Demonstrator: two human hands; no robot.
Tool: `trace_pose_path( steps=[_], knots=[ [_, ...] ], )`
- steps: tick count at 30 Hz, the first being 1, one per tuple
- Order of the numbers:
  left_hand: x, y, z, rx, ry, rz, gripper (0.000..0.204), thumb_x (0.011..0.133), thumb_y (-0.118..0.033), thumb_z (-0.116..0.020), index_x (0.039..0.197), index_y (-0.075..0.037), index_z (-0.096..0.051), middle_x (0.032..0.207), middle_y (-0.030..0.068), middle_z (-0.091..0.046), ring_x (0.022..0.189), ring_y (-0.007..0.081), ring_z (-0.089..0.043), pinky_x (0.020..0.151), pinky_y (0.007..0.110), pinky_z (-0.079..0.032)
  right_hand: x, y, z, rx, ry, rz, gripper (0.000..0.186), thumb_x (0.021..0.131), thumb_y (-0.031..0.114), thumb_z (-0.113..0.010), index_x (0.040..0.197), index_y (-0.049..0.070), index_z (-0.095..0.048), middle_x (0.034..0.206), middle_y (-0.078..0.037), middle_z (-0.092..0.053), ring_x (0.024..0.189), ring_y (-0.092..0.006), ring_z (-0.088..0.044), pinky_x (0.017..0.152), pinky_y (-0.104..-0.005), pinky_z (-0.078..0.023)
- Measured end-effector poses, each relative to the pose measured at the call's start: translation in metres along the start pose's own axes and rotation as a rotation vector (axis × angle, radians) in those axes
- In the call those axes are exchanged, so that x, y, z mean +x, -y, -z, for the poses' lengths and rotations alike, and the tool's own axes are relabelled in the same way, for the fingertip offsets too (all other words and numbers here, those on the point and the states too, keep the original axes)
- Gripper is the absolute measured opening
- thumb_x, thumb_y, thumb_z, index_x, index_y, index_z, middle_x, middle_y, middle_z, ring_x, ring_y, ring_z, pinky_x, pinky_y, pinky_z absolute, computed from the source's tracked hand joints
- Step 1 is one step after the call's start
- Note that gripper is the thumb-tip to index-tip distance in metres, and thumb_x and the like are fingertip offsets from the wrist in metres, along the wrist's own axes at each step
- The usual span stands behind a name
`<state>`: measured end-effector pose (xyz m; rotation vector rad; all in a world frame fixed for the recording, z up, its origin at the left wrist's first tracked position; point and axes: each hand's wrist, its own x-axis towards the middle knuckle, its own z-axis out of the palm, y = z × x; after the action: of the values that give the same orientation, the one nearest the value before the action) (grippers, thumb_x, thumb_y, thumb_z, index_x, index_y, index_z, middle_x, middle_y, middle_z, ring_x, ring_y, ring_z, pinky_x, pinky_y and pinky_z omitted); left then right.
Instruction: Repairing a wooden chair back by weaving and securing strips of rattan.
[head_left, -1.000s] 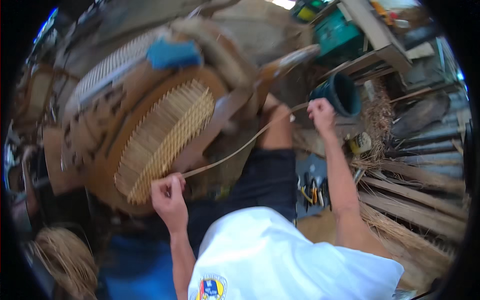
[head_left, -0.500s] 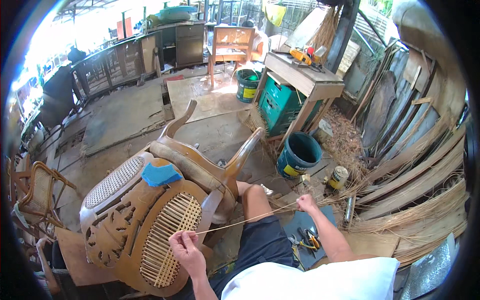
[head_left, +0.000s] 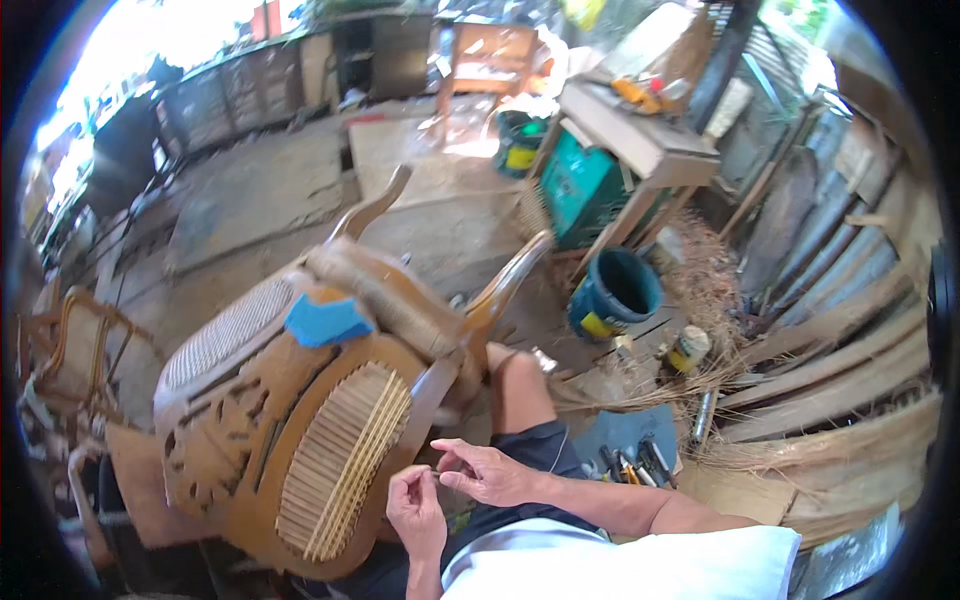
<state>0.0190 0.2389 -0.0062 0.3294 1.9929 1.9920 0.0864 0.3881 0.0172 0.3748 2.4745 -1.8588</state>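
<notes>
L hand [head_left: 415,510] lower ctr, fingertips drawn together; R hand [head_left: 490,475] just beside it, fingers half-curled; can't tell what, if anything, either holds. Carved chair [head_left: 285,440] ctr-left w/ slatted cane panel [head_left: 340,465], blue cloth [head_left: 325,322] on it. Dk bucket [head_left: 590,297] right of ctr, hand tools [head_left: 630,468] below.

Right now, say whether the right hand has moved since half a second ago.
Yes: the right hand has moved left, away from the near bucket.
</notes>
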Motion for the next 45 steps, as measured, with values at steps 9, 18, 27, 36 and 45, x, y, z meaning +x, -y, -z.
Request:
trace_pose_path(
  steps=[9, 18, 27, 36, 45],
  knots=[
    [-0.026, 0.012, 0.046, -0.023, -0.299, 0.114, 0.008, 0.098, -0.003, -0.068, 0.104, 0.000, -0.066, 0.098, 0.0062, -0.073, 0.085, 0.0106, -0.067, 0.077, 0.024, -0.055, 0.026, -0.031, -0.061, 0.227, 0.115, -0.069, 0.007, 0.097, 0.005, -0.066, 0.102, 0.000, -0.067, 0.085, -0.007, -0.066, 0.077, -0.0103, -0.059, 0.070, -0.0282, -0.050],
    [0.018, 0.024, 0.016, 0.728, -0.227, -0.452, 0.009, 0.097, -0.001, -0.065, 0.105, 0.000, -0.061, 0.097, 0.0075, -0.069, 0.082, 0.0119, -0.064, 0.073, 0.025, -0.053, 0.033, -0.039, -0.040, 0.452, 0.133, -0.189, 0.007, 0.097, 0.006, -0.064, 0.099, 0.000, -0.064, 0.080, -0.005, -0.061, 0.074, -0.0098, -0.055, 0.067, -0.0286, -0.048],
    [0.066, -0.004, 0.010, 0.256, -0.098, 0.073, 0.018, 0.103, -0.014, -0.063, 0.112, 0.000, -0.067, 0.092, 0.0006, -0.067, 0.077, 0.0064, -0.061, 0.069, 0.021, -0.050, 0.062, -0.078, 0.206, -0.740, -0.049, -0.063, 0.015, 0.085, 0.006, -0.058, 0.097, 0.001, -0.066, 0.095, -0.016, -0.064, 0.095, -0.0329, -0.064, 0.084, -0.0406, -0.052],
    [0.130, 0.020, -0.038, 0.518, -0.103, -0.138, 0.028, 0.096, -0.015, -0.069, 0.119, 0.000, -0.065, 0.076, 0.0100, -0.070, 0.063, 0.0132, -0.063, 0.061, 0.030, -0.050, 0.154, -0.013, 0.191, -0.446, -0.281, 0.350, 0.018, 0.094, 0.019, -0.071, 0.101, 0.003, -0.073, 0.096, -0.009, -0.069, 0.086, -0.0185, -0.065, 0.081, -0.0304, -0.051],
    [0.147, 0.016, -0.027, 0.919, -0.126, -0.423, 0.013, 0.092, -0.015, -0.066, 0.098, -0.004, -0.071, 0.085, 0.0175, -0.071, 0.077, 0.0338, -0.070, 0.070, 0.044, -0.055, 0.209, -0.030, 0.091, -0.262, 0.006, 0.390, 0.014, 0.090, 0.015, -0.071, 0.096, 0.002, -0.071, 0.088, -0.011, -0.065, 0.082, -0.0241, -0.064, 0.077, -0.0349, -0.051]
  ],
)
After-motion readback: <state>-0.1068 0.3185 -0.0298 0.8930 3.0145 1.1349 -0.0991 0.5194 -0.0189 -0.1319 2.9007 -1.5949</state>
